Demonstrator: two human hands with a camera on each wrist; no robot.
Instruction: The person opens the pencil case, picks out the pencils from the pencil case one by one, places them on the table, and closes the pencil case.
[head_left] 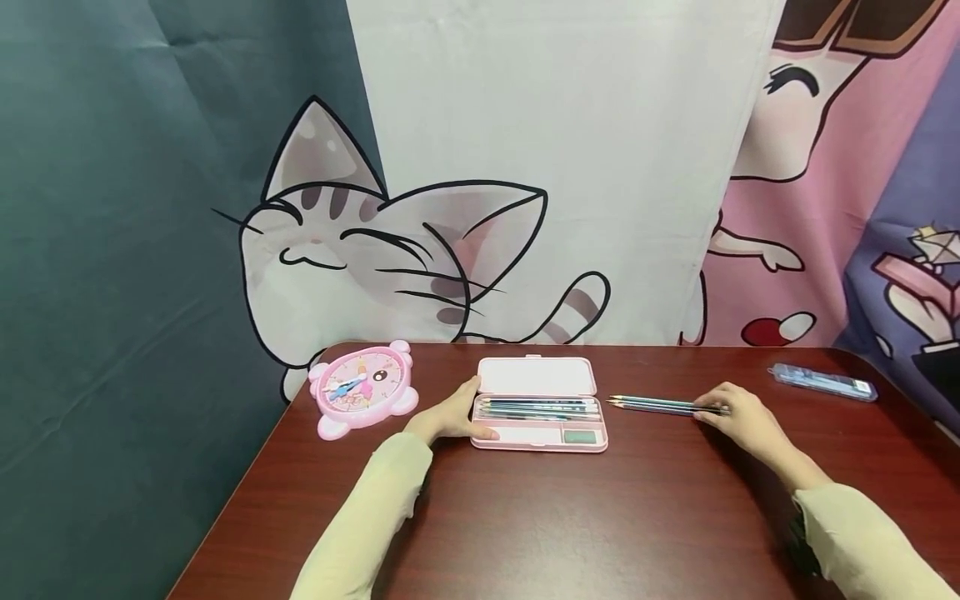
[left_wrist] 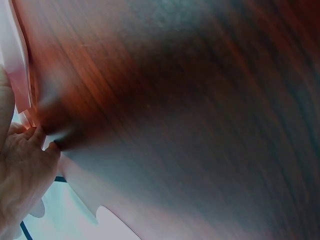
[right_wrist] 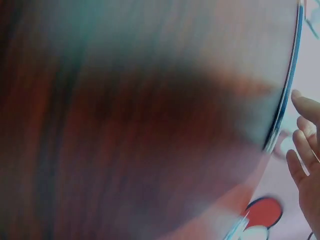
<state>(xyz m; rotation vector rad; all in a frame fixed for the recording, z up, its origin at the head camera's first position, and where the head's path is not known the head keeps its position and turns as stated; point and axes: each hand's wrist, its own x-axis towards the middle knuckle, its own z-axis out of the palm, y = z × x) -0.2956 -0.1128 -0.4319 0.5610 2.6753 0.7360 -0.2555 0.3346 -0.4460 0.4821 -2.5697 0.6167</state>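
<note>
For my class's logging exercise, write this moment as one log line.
left hand: touching open pencil case; right hand: at loose pencils

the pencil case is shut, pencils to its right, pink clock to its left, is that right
No, the head view shows the pencil case open, not shut, with pencils to its right and the pink clock to its left.

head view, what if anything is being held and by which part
The left hand holds the open pencil case by its left end. The right hand is at the right end of the loose pencils; a grip cannot be told.
</note>
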